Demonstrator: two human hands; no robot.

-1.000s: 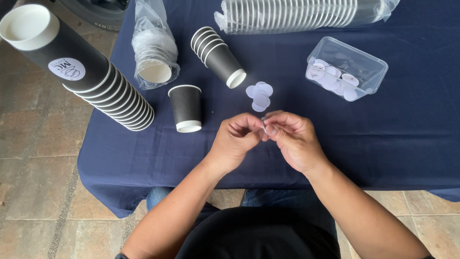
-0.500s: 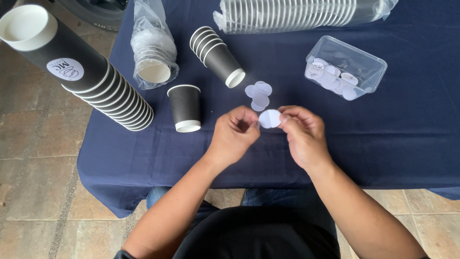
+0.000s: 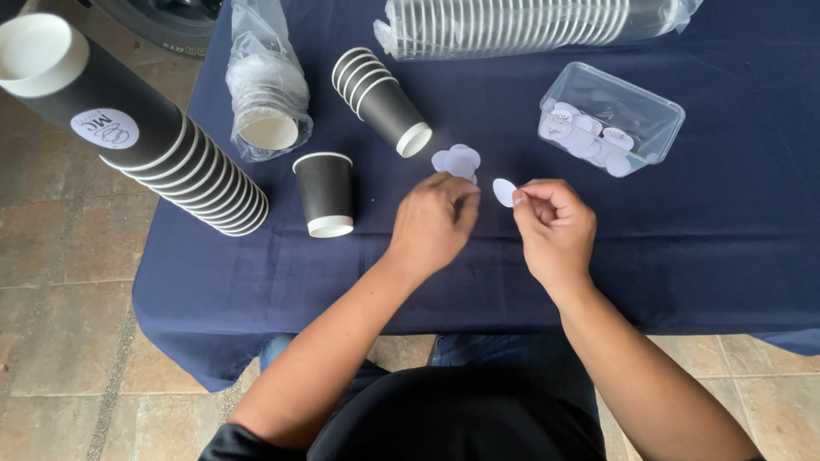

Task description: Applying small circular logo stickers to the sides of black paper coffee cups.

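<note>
Head view. We see a table under a navy blue cloth point(image 3: 700, 256), standing on a tiled floor point(image 3: 60, 324). Our right hand point(image 3: 555, 226) pinches a small white round sticker point(image 3: 504, 192) by its right edge between thumb and forefinger, with the other fingers curled in; the sticker sits in the air just above the cloth, between the two hands. Our left hand point(image 3: 436, 222) is loosely curled, fingertips close together near the sticker but apart from it; whether it grips anything, we cannot tell. Just beyond the left hand, a small pile of white round stickers point(image 3: 457, 160) lies on the cloth. An upturned black paper cup point(image 3: 325, 192) stands to the left of the hands. Behind it, a short stack of black cups point(image 3: 380, 98) lies on its side. A long stack of black cups point(image 3: 145, 141) slants in from the upper left, one cup bearing a round white label. A clear bag of cups point(image 3: 265, 94) lies beside it, and another bagged stack point(image 3: 521, 26) runs along the far edge. A clear plastic tub point(image 3: 636, 102) at the right holds more stickers.
</note>
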